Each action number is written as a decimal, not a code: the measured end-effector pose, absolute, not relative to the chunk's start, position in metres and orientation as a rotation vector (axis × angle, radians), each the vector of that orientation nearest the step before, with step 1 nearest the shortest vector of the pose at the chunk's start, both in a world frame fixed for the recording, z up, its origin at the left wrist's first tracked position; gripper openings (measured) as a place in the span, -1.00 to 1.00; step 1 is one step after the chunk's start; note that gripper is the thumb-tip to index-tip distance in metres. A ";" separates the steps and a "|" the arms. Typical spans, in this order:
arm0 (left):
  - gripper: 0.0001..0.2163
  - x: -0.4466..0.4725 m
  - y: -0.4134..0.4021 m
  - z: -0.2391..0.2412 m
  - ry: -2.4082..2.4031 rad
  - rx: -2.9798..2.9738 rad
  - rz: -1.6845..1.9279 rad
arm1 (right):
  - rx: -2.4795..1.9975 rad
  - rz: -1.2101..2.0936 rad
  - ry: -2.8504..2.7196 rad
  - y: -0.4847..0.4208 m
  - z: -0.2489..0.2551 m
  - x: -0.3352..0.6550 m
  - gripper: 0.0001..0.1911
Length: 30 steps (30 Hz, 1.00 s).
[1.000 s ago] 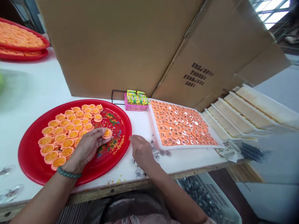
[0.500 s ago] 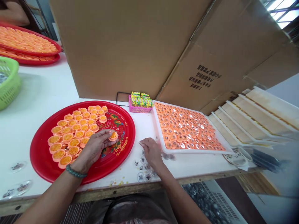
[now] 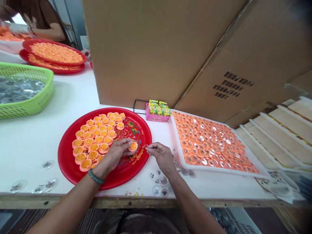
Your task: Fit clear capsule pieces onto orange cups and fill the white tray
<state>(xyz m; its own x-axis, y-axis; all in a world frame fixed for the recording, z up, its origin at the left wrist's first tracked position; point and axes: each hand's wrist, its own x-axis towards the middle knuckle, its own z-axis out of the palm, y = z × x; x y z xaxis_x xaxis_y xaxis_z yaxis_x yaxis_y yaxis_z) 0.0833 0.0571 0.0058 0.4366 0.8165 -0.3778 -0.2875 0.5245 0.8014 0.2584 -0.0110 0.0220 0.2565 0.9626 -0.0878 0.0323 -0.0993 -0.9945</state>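
My left hand (image 3: 114, 155) rests on the red round tray (image 3: 73, 169) and pinches a small orange cup (image 3: 133, 146) filled with yellow beads at its right side. Rows of similar filled orange cups (image 3: 97, 138) lie on the tray's left half. My right hand (image 3: 161, 155) is at the tray's right rim, fingers pinched on a small clear lid (image 3: 146, 146) close to the held cup. More clear round lids (image 3: 158, 183) lie on the white table below that hand.
A white tray (image 3: 262, 169) full of lidded orange cups sits at the right, empty white trays (image 3: 280, 130) beyond it. A pink box (image 3: 156, 116) stands before a cardboard wall (image 3: 158, 48). A green basket (image 3: 36, 100) and stacked red trays (image 3: 52, 60) lie far left, by another person (image 3: 39, 22).
The camera has swung left. My right hand rose from the loose lids on the table to the tray's rim, pinching a lid near the cup in my left hand.
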 end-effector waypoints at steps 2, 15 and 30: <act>-0.84 0.083 0.057 0.004 0.838 0.741 0.757 | -1.433 1.024 -1.112 -0.008 0.027 0.258 -0.90; -0.65 0.084 0.050 0.012 0.722 0.892 0.642 | -1.328 1.108 -1.571 0.028 0.030 0.257 -0.83; -0.67 0.084 0.052 0.012 0.724 0.916 0.666 | -1.430 0.485 -1.842 -0.002 0.027 0.240 -0.37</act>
<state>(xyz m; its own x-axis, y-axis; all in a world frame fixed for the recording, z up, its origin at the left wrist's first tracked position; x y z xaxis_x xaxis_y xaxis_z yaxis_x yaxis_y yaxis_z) 0.0844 0.0520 0.0116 0.5847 0.7672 -0.2638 -0.1980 0.4502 0.8707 0.2396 -0.0024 0.0266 -0.1030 0.9413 0.3215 0.6607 0.3064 -0.6853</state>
